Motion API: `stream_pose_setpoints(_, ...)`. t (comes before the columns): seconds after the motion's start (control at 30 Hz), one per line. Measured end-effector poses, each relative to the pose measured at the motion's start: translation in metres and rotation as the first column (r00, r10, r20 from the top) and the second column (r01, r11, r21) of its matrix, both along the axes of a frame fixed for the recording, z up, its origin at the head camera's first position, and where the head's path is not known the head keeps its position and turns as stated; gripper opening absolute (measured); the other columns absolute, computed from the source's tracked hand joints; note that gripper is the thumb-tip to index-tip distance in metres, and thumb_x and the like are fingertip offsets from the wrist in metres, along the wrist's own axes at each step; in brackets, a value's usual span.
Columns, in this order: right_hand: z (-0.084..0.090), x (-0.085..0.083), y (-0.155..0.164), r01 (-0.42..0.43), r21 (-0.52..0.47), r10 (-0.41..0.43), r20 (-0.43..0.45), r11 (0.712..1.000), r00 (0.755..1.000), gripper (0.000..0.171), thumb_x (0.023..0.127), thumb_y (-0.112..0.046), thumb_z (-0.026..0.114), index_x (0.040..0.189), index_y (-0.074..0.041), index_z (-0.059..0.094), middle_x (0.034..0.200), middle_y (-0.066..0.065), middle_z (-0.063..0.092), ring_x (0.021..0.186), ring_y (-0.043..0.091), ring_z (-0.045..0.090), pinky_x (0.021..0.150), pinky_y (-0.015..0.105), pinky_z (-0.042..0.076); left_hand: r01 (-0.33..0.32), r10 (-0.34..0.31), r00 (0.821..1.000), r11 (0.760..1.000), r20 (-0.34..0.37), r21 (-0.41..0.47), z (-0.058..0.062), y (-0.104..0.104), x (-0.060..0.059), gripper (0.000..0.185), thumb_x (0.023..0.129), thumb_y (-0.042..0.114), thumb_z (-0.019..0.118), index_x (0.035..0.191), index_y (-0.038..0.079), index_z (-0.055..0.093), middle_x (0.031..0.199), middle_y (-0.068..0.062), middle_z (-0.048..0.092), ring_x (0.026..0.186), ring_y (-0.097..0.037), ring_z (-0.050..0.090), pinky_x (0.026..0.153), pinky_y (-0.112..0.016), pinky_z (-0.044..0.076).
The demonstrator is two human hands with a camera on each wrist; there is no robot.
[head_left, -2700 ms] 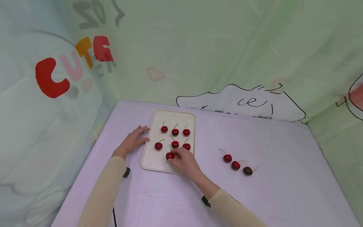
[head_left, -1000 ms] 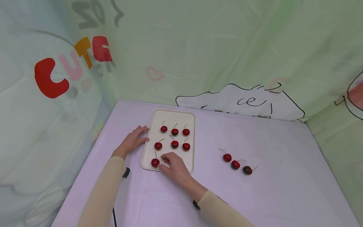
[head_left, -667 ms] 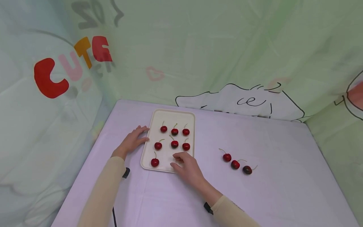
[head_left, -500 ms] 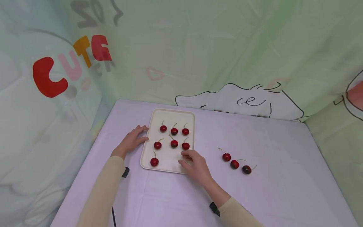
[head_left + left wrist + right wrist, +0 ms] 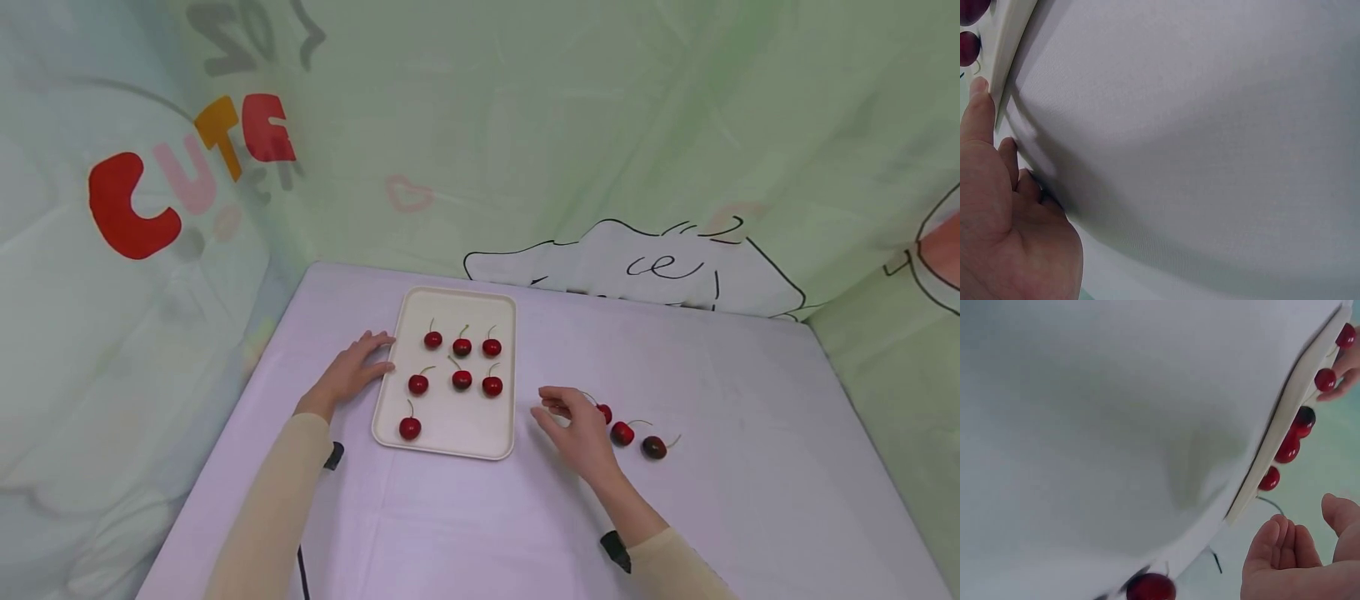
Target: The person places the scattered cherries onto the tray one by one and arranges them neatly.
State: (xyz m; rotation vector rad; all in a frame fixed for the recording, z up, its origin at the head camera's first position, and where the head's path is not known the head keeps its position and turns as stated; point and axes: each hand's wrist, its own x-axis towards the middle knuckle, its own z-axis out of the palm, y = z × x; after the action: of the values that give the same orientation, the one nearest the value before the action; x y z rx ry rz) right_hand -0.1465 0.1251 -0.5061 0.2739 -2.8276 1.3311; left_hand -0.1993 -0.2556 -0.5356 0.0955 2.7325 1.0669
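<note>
My left hand (image 5: 347, 373) rests at the left rim of a cream tray (image 5: 450, 433), thumb and fingertips right at its edge. In the left wrist view its thumb lies along the tray's side. On the tray lie several red cherries with stems: a back row with a middle cherry (image 5: 462, 347), a second row, and a single cherry (image 5: 410, 428) at the front left. My right hand (image 5: 581, 429) is over the cloth right of the tray, fingers loosely bent and holding nothing. It partly hides the nearest of three cherries; the middle cherry (image 5: 622, 433) and a darker cherry (image 5: 655, 447) show beyond.
A pale lilac cloth (image 5: 465, 525) covers the table. Printed fabric hangs (image 5: 585, 125) behind and at both sides. A black cable (image 5: 302, 573) runs beside the left sleeve, and each wrist wears a small black device.
A cherry pinched in the right hand was set down at the tray's front left and let go. That hand then moved right, off the tray, toward the three cherries. The left hand stayed put.
</note>
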Motion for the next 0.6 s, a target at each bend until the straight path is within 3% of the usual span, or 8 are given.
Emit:
stream_pose_setpoints(0.17,0.000,-0.002,0.022,0.017,0.017,-0.016,-0.046,1.000,0.999,0.036,0.087,-0.012,0.075,0.118,0.000,0.064,0.113,0.013,0.067,0.099,0.026,0.064,0.089,0.042,0.054,0.005,-0.005,1.000,1.000,0.003,-0.008,0.000,-0.001,0.000,0.054,0.096,0.027,0.063,0.145,0.012,0.046,0.157,-0.012,0.032,0.149,-0.033,0.011,0.119,-0.054,0.009)
stream_pose_setpoints(0.4,0.000,-0.004,0.050,0.037,0.076,-0.030,-0.092,0.996,0.995,0.033,0.087,-0.008,0.074,0.117,0.002,0.064,0.109,0.014,0.067,0.095,0.026,0.066,0.082,0.033,0.057,-0.006,0.007,1.000,1.000,0.010,-0.012,0.003,0.001,0.000,0.054,0.096,0.027,0.064,0.145,0.013,0.046,0.157,-0.011,0.032,0.149,-0.032,0.010,0.119,-0.053,0.009)
stream_pose_setpoints(0.6,0.004,-0.007,0.069,0.053,0.113,-0.046,-0.063,0.992,0.997,0.035,0.088,-0.008,0.073,0.119,0.004,0.062,0.109,0.018,0.065,0.097,0.031,0.066,0.082,0.044,0.057,-0.017,0.018,1.000,1.000,0.023,-0.013,0.004,0.001,0.002,0.054,0.096,0.027,0.063,0.145,0.014,0.045,0.158,-0.010,0.032,0.150,-0.031,0.010,0.119,-0.055,0.009)
